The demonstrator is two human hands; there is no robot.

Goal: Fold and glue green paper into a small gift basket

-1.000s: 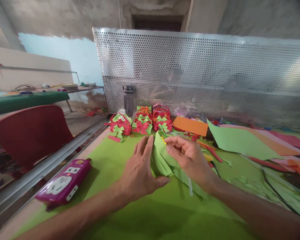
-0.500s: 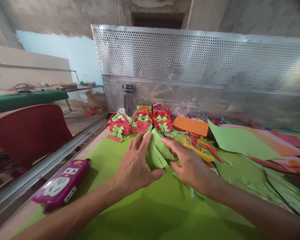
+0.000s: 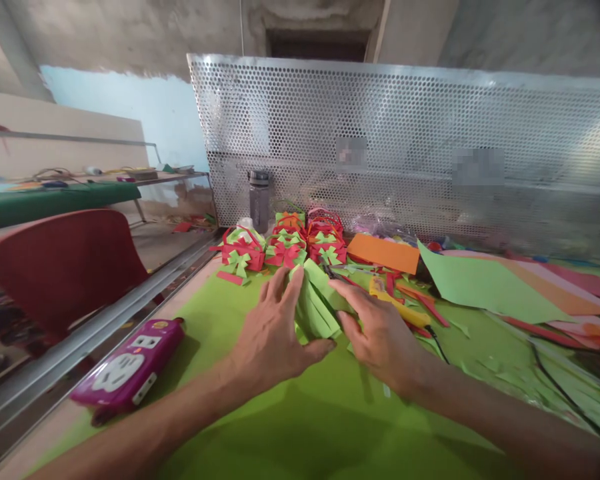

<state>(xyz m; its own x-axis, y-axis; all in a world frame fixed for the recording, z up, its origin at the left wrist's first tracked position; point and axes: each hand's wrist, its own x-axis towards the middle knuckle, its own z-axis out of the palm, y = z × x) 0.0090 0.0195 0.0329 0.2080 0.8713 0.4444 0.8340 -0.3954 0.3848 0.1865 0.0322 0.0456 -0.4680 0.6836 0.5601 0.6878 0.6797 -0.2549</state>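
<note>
A bundle of light green paper strips (image 3: 316, 303) lies on the green table sheet (image 3: 300, 413) between my two hands. My left hand (image 3: 273, 333) cups the bundle's left side, fingers up along it and thumb under its near end. On the bundle's right side my right hand (image 3: 377, 333) presses down, its fingers stretched over the strips. Yellow-handled scissors (image 3: 397, 308) lie just right of my right hand. Several red and green paper baskets (image 3: 285, 245) stand in a row behind the bundle.
A pink power strip (image 3: 127, 363) sits at the table's left edge, beside a metal rail. A perforated metal screen (image 3: 405, 140) closes the back, with a dark bottle (image 3: 259, 200) before it. Orange, green and pink paper sheets (image 3: 485, 283) and scraps cover the right. A red chair (image 3: 63, 267) stands left.
My right hand came down from a raised pinch on the paper and now lies flatter over the strips. The bundle has been pressed together between both hands.
</note>
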